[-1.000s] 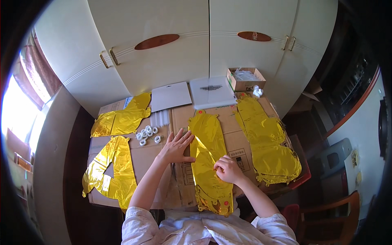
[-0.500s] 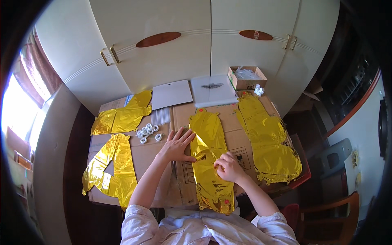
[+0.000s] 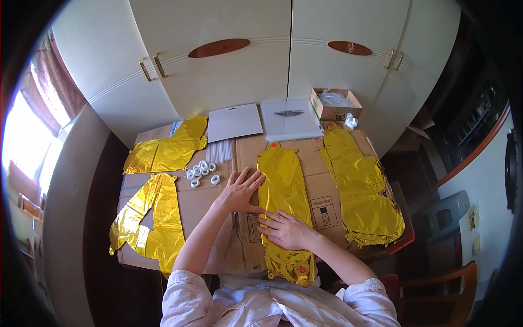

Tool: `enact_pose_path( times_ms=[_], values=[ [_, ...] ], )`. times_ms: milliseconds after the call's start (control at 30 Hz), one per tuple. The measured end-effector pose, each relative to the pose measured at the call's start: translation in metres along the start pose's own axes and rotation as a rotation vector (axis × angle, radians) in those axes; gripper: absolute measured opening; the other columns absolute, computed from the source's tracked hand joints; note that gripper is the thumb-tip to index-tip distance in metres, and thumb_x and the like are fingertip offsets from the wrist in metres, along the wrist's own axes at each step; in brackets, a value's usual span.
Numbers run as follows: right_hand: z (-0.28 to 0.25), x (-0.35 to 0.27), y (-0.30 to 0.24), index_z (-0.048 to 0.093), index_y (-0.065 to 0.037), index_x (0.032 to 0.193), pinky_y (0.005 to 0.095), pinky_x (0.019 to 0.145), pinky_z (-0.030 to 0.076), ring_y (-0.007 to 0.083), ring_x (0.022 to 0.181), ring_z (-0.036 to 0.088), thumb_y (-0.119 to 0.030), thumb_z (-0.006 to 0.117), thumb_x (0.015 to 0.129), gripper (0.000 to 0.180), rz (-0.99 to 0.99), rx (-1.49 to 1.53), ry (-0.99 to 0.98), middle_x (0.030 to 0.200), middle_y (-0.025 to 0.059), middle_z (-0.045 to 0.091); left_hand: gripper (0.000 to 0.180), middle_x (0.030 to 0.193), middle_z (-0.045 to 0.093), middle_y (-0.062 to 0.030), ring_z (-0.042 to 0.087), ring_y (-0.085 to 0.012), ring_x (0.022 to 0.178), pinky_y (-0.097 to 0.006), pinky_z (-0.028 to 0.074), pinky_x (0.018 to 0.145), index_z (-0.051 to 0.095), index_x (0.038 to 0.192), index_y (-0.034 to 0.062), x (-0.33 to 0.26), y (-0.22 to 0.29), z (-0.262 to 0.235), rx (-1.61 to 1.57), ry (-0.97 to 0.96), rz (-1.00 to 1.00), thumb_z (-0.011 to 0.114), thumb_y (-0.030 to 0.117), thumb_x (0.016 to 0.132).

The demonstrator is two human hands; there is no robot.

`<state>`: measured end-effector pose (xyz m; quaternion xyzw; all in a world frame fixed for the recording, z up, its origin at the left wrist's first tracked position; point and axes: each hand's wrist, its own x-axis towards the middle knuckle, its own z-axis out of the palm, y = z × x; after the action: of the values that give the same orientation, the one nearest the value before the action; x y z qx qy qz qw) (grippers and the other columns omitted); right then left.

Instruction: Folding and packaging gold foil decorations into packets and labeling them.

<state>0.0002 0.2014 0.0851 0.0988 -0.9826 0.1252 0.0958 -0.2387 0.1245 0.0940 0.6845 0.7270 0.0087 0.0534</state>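
Observation:
A flat gold foil balloon (image 3: 280,177) lies lengthwise in front of me, with a small red spot near each end. My left hand (image 3: 238,194) rests with spread fingers along its left edge, fingertips on the foil. Pressed flat across the lower half is my right hand (image 3: 287,230), fingers stretched out to the left, close to the left thumb. Neither hand grips anything. To the right lies a layered pile of gold foil balloons (image 3: 362,191). On the left are an A-shaped gold foil balloon (image 3: 168,218) and another folded gold foil piece (image 3: 166,153).
Cardboard (image 3: 245,158) covers the table. Several small white rolls (image 3: 204,166) sit left of centre, beside clear thin tubes (image 3: 219,151). Behind are a pale board (image 3: 235,121), a clear plastic sheet (image 3: 299,126), a small carton (image 3: 339,112) and crumpled white tissue (image 3: 351,121). Cabinets (image 3: 239,76) stand behind.
My right hand has gone from bunched fingers at the balloon's right side to lying flat across it. The left hand stays at the left edge. The view has shifted slightly.

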Motion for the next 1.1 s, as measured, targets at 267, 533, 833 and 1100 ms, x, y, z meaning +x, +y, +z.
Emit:
enact_pose_path(
  times_ms=[267,533,833,1100],
  values=[
    [-0.001,-0.007,0.003,0.056,-0.038,0.133,0.0565,0.116,0.022,0.0329,0.144,0.028,-0.042,0.050,0.096,0.037,-0.072,0.023,-0.137,0.151,0.0026,0.040,0.119,0.159,0.025,-0.0099,0.016,-0.0374,0.147,-0.058,0.013,0.116,0.024,0.152,0.0068,0.002,0.000,-0.004,0.029,-0.009,-0.010,0.061,0.081,0.066],
    [-0.002,-0.007,0.001,0.054,-0.048,0.132,0.0640,0.115,0.014,0.0371,0.145,0.022,-0.050,0.038,0.099,0.036,-0.103,0.005,-0.190,0.154,-0.0052,0.035,0.100,0.156,0.031,-0.0113,0.024,-0.0303,0.145,-0.055,0.014,0.117,0.030,0.149,0.0042,0.014,-0.001,0.005,0.046,0.078,-0.106,0.048,0.075,0.082],
    [-0.006,-0.006,0.000,0.050,-0.047,0.135,0.0638,0.116,0.012,0.0356,0.146,0.021,-0.050,0.038,0.099,0.038,-0.093,-0.005,-0.232,0.152,-0.0100,0.039,0.097,0.156,0.030,-0.0093,0.023,-0.0245,0.146,-0.053,0.013,0.118,0.031,0.149,0.0023,0.027,-0.008,-0.003,0.061,0.076,-0.159,0.043,0.074,0.085],
    [-0.004,-0.008,0.000,0.046,-0.038,0.141,0.0611,0.117,0.013,0.0232,0.146,0.025,-0.044,0.039,0.100,0.042,-0.140,-0.037,-0.289,0.151,-0.0118,0.039,0.084,0.158,0.026,-0.0069,0.018,-0.0250,0.148,-0.053,0.014,0.118,0.027,0.152,0.0082,0.037,-0.018,0.000,0.048,0.038,-0.210,0.037,0.066,0.093]
  ],
)
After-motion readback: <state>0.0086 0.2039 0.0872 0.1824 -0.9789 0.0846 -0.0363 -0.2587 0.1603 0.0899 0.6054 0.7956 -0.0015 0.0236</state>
